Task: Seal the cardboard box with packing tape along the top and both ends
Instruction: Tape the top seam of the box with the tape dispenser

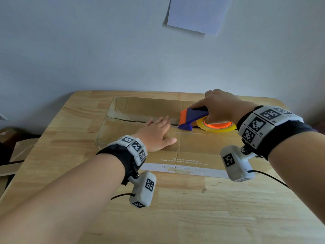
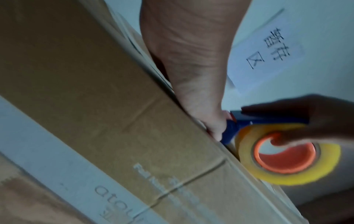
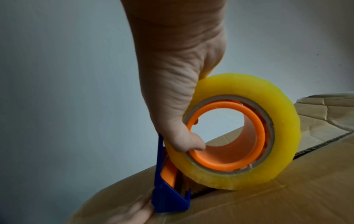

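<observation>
A flat brown cardboard box lies on the wooden table, its two top flaps meeting in a centre seam. My left hand lies flat on the box top, fingers straight, fingertips near the seam. My right hand grips a blue and orange tape dispenser with a yellowish roll of packing tape. The dispenser's blue front edge presses on the seam, right beside my left fingertips. In the right wrist view my thumb hooks into the orange core. Clear tape covers the box's left part.
The wooden table has bare surface in front of the box. A white wall with a paper sheet stands right behind the table. Flat cardboard pieces lie off the table's left edge. Wrist camera cables trail near both forearms.
</observation>
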